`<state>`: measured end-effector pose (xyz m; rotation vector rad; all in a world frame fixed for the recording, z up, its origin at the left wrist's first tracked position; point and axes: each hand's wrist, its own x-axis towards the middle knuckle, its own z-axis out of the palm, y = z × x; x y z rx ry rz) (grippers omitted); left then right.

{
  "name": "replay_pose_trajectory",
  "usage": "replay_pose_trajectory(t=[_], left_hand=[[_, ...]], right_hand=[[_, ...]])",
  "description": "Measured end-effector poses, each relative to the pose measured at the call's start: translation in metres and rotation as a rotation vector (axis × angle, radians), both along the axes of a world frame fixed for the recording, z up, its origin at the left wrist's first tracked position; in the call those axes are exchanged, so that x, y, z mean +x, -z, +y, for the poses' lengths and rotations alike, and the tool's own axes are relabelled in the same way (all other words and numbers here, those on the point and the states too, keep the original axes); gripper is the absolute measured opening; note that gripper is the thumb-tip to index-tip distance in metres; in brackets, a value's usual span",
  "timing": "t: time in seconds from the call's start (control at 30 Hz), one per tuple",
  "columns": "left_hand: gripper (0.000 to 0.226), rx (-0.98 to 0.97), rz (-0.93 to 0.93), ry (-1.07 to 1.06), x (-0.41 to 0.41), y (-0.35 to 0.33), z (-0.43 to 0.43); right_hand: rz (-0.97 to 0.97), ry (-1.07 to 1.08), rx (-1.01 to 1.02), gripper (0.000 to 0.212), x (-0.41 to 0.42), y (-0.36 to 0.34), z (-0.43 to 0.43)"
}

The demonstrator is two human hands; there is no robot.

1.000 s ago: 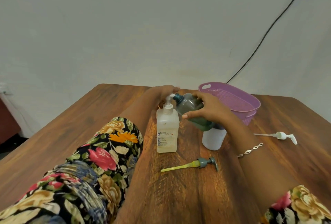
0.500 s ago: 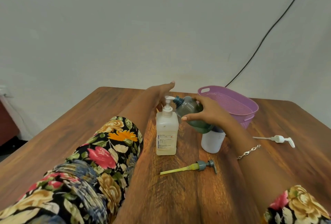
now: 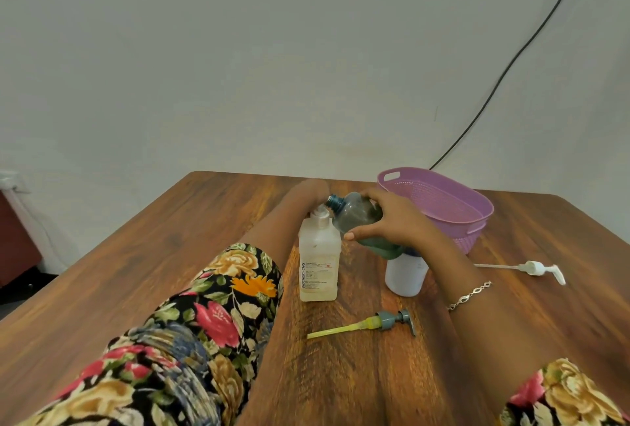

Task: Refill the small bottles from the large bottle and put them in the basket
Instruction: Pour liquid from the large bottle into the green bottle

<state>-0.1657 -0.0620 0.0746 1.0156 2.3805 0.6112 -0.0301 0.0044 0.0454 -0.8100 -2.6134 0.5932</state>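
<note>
We count three bottles. Our right hand (image 3: 399,221) curls round the tilted green bottle (image 3: 358,214), whose base is over the white bottle (image 3: 404,275), just beside the clear bottle (image 3: 318,265). Our left hand (image 3: 306,194) is blurred, so we cannot tell its grip. Two loose pumps lie on the table (image 3: 170,238), the yellow pump (image 3: 375,321) and the white pump (image 3: 535,268). One basket (image 3: 477,200) stands behind.

Soft, even indoor light, faint shadows; wide-angle bending at the edges; left hand (image 3: 308,192) motion-blurred.
</note>
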Motion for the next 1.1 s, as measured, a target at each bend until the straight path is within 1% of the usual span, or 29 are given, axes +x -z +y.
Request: replay_pose_trajectory(t=[0.03, 0.1, 0.13, 0.2, 0.23, 0.27, 0.33, 0.47, 0.5, 0.53, 0.63, 0.77, 0.83, 0.9, 0.93, 0.97, 1.1], left_hand=[[0.025, 0.009, -0.022, 0.011, 0.001, -0.001, 0.001], [0.026, 0.04, -0.142, 0.012, 0.001, -0.004, 0.0], [0.035, 0.046, -0.215, -0.002, -0.001, -0.006, -0.001], [0.065, 0.048, -0.376, -0.083, -0.007, -0.006, -0.001], [0.076, 0.055, -0.43, -0.121, -0.008, -0.006, -0.001], [0.08, 0.057, -0.441, -0.132, -0.006, -0.008, 0.0], [0.071, 0.067, -0.381, -0.115, -0.003, -0.007, 0.001], [0.027, -0.002, -0.078, 0.006, 0.001, -0.004, -0.001], [0.022, -0.036, -0.026, 0.018, -0.001, -0.002, 0.0], [0.019, -0.064, -0.017, 0.011, -0.001, 0.0, 0.001], [0.019, -0.085, -0.016, 0.009, 0.003, -0.004, -0.003], [0.036, 0.033, -0.222, -0.025, -0.001, -0.004, -0.002], [0.052, 0.041, -0.328, -0.093, -0.004, -0.007, -0.003], [0.064, 0.016, -0.362, -0.102, -0.002, -0.011, -0.003], [0.064, 0.009, -0.343, -0.09, 0.0, -0.012, -0.003], [0.059, -0.002, -0.304, -0.07, 0.003, -0.012, -0.002], [0.026, -0.059, -0.074, 0.0, 0.003, -0.004, 0.002]], right_hand=[[0.004, 0.002, -0.007, 0.076, 0.001, 0.0, 0.0], [0.027, 0.009, -0.035, 0.078, 0.002, -0.003, 0.001], [0.036, 0.012, -0.045, 0.079, 0.002, -0.005, 0.001], [0.026, 0.016, -0.035, 0.08, 0.002, -0.01, 0.001], [0.014, 0.016, -0.023, 0.08, 0.002, -0.012, 0.001], [0.007, 0.013, -0.013, 0.079, 0.002, -0.014, 0.001], [0.005, 0.006, -0.011, 0.079, 0.002, -0.013, 0.001], [-0.002, -0.008, -0.009, 0.075, 0.001, -0.004, -0.001], [-0.007, -0.009, -0.007, 0.074, 0.0, -0.003, -0.002], [-0.011, -0.009, -0.008, 0.074, 0.0, -0.002, -0.002], [-0.002, -0.008, -0.026, 0.075, 0.0, -0.001, -0.003], [0.039, -0.013, -0.041, 0.075, 0.002, -0.005, -0.002], [0.054, -0.014, -0.048, 0.076, 0.004, -0.008, 0.0], [0.037, -0.018, -0.037, 0.075, 0.004, -0.01, 0.001], [0.023, -0.019, -0.031, 0.074, 0.004, -0.01, 0.002], [0.011, -0.021, -0.025, 0.073, 0.004, -0.01, 0.002], [-0.02, -0.018, -0.034, 0.073, 0.001, -0.003, 0.001]])
